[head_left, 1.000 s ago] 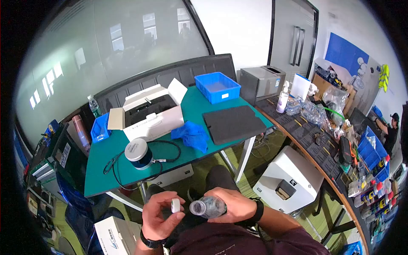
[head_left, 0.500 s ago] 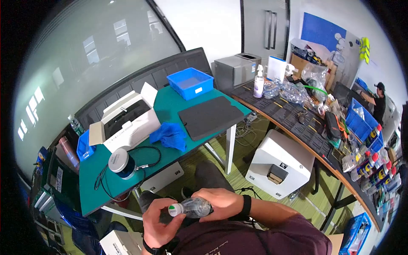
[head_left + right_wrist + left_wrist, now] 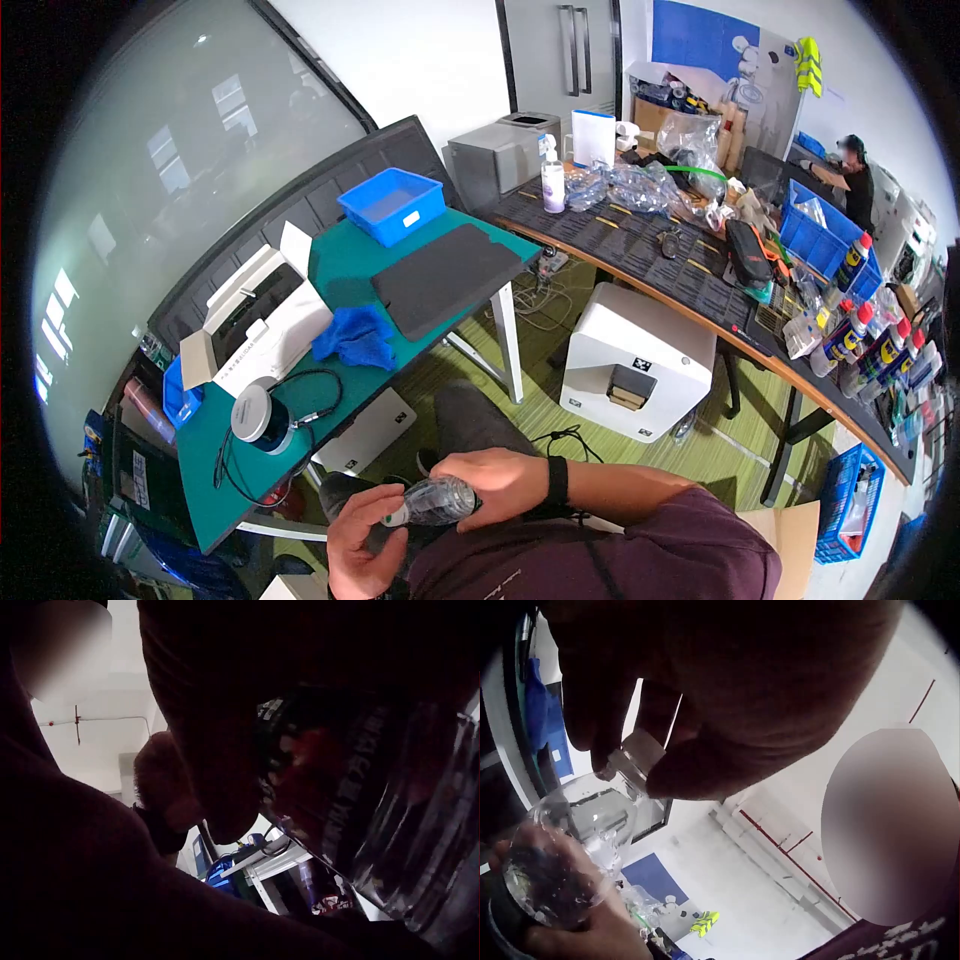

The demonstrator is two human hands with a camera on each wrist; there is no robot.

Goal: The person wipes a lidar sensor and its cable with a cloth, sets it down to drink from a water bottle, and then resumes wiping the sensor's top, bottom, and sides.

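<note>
Low over the lap, my right hand (image 3: 508,484) grips a clear plastic bottle (image 3: 440,502) round its body. The bottle lies tilted, its neck toward my left hand (image 3: 362,548). Thumb and fingers of the left hand pinch a white bottle cap (image 3: 397,516) at the neck. From the left wrist, the cap (image 3: 639,757) sits over the mouth of the bottle (image 3: 592,814). A dark label with pale lettering wraps the bottle (image 3: 427,825) in the right wrist view, partly covered by the hand.
A green table (image 3: 215,490) ahead bears a jar (image 3: 262,415) with a black cable, an open white box (image 3: 270,345), a blue cloth (image 3: 355,337), a black foam sheet (image 3: 440,275) and a blue bin (image 3: 390,205). Right of it, a cluttered dark workbench (image 3: 610,245) stands above a white case (image 3: 640,362).
The left hand has brought the cap from beside the bottle onto its mouth. The bottle has tipped, its neck swinging left. The head view has turned to the right.
</note>
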